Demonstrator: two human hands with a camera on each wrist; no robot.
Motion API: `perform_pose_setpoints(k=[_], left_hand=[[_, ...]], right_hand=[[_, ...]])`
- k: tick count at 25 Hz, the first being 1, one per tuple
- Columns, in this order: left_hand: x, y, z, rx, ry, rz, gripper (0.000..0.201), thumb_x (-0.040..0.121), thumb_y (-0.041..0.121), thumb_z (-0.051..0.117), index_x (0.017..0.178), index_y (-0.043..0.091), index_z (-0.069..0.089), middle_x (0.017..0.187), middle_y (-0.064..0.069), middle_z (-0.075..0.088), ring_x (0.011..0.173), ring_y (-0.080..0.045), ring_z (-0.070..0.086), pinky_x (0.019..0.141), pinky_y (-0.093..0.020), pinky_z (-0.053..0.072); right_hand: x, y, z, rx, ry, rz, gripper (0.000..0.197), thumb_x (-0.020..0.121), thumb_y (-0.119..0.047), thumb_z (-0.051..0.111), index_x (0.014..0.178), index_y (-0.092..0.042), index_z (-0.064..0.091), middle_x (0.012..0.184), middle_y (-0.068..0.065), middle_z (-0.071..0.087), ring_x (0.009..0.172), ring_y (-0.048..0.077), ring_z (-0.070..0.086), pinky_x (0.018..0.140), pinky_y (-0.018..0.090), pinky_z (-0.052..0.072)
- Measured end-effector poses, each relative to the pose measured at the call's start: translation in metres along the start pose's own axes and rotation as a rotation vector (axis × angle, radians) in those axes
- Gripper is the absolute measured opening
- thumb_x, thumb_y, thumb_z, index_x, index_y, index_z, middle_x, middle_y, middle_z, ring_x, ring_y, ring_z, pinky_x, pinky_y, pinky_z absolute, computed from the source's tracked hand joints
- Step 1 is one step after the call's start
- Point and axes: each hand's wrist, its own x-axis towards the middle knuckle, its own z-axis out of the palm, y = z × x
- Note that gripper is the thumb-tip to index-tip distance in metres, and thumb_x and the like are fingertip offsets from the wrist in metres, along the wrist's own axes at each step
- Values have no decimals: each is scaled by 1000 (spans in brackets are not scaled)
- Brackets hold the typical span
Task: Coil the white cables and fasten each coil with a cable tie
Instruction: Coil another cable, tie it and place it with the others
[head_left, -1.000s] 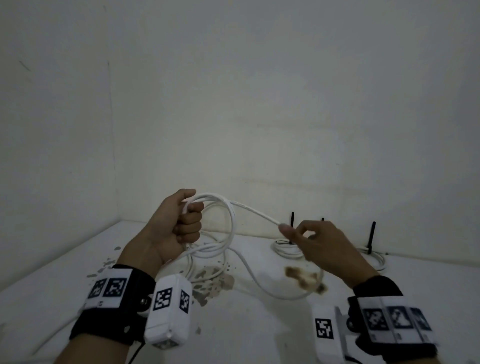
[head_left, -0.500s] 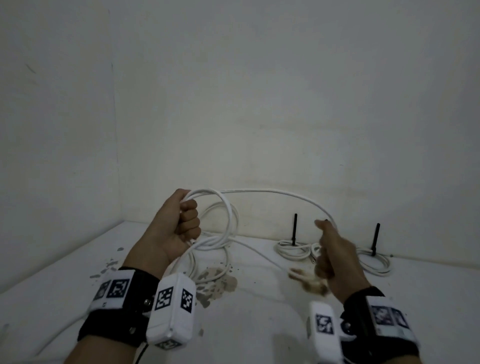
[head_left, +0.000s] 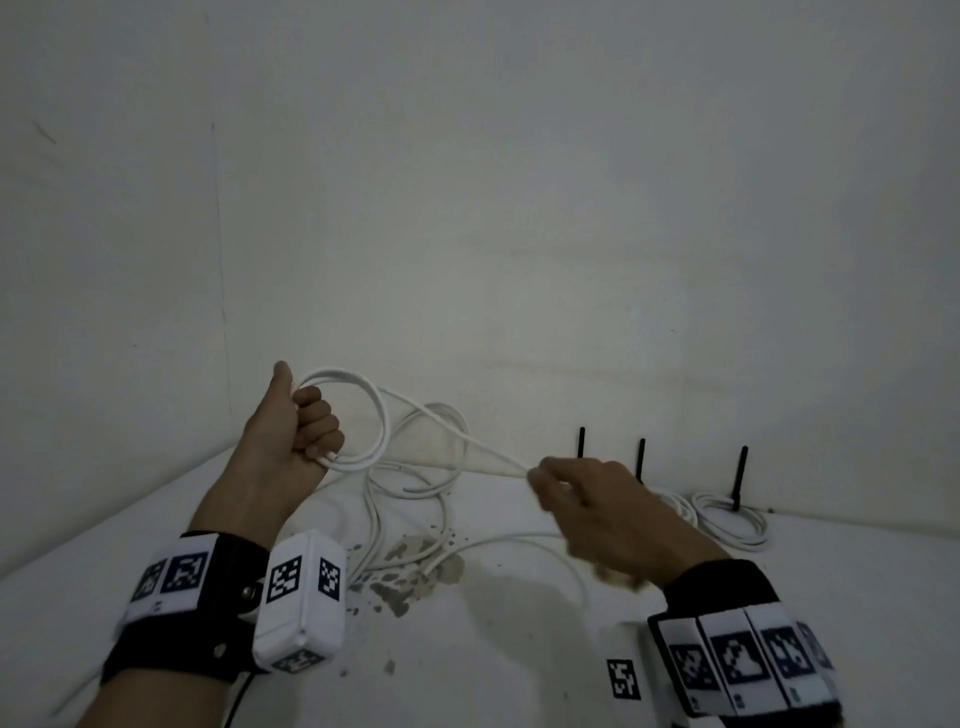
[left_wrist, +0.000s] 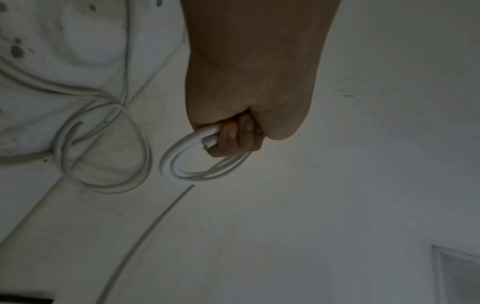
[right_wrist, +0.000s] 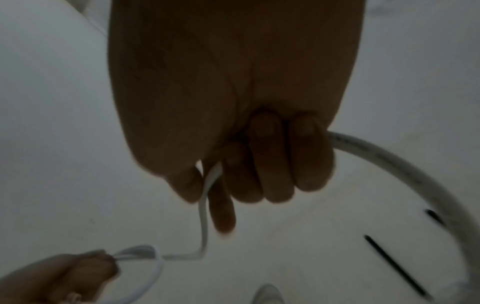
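My left hand (head_left: 306, 431) is raised above the table and grips a small coil of white cable (head_left: 383, 426) in its fist, thumb pointing up. In the left wrist view the coil (left_wrist: 168, 164) hangs from the curled fingers (left_wrist: 231, 137), with a cut end showing. A straight strand runs from the coil to my right hand (head_left: 550, 483), which holds it in curled fingers. The right wrist view shows the cable (right_wrist: 203, 216) passing through that fist. The slack cable (head_left: 410, 483) lies in loose loops on the table.
Finished white coils (head_left: 727, 519) lie at the back right against the wall, with three black cable ties (head_left: 740, 478) standing upright from them. The white table (head_left: 519, 649) has brown stains (head_left: 405, 571) in the middle. Walls close in at the left and back.
The right hand has come back left from near the black ties. The cable that arched high between the hands now runs straight. My left thumb has lifted.
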Motion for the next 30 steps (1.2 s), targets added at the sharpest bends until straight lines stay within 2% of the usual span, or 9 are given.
perform_pose_setpoints(k=[6,11,14,16,18,20,23,26,30], left_hand=[[-6,-14,19,-114,-70,1,44,106,39,28,65,22,31,40,9,23,29,-5,20,31,-18,18],[-25,-43,50,205,-150,-25,44,106,43,30,67,20,34,48,7,24,36,-7,21,37,-20,20],[-41,-56,65,508,-201,-19,44,105,43,34,70,17,43,53,0,41,42,-11,38,41,-22,34],[-45,-65,68,653,-259,-4,46,103,44,37,81,10,59,72,-15,58,65,-23,57,63,-29,47],[-48,-74,67,626,-391,-58,46,100,46,45,82,12,70,85,-21,58,80,-32,54,76,-42,42],[-50,-78,67,527,-451,-147,46,97,46,49,73,14,72,71,-17,57,62,-28,55,62,-36,40],[-52,-79,74,439,-466,-252,49,98,47,44,62,17,60,52,0,35,36,-9,28,38,-21,20],[-59,-79,80,548,-503,-257,48,90,59,48,61,20,50,50,6,19,37,-8,11,39,-20,9],[-64,-75,80,702,-475,-180,52,81,70,51,69,20,45,56,4,15,45,-11,9,44,-25,8]], right_hand=[[-23,-79,0,-149,-333,-284,44,97,-42,49,68,-9,55,59,5,54,52,15,46,57,31,43],[-20,-90,9,-126,-119,-371,47,96,-38,53,62,-7,53,51,6,49,42,17,36,46,26,31],[-20,-83,2,-97,25,-359,41,96,-39,55,63,-15,57,47,-2,46,41,16,41,45,21,28],[-14,-77,0,-36,121,-362,33,97,-38,54,72,-19,66,52,-6,51,44,12,46,48,21,33],[-8,-69,-1,36,205,-345,31,96,-39,54,69,-29,63,57,-9,56,50,9,50,52,24,40],[-2,-56,-3,82,272,-306,36,98,-38,55,62,-33,56,54,-9,55,51,10,50,52,22,38],[5,-38,-5,163,335,-225,36,99,-35,57,67,-19,64,51,-5,51,50,12,45,48,19,32],[7,-28,-4,155,387,-162,34,94,-46,61,65,-30,65,49,-9,51,48,8,46,49,22,34],[6,-14,-14,230,450,-67,50,73,-67,72,67,-19,58,43,-9,43,40,8,35,45,22,29]])
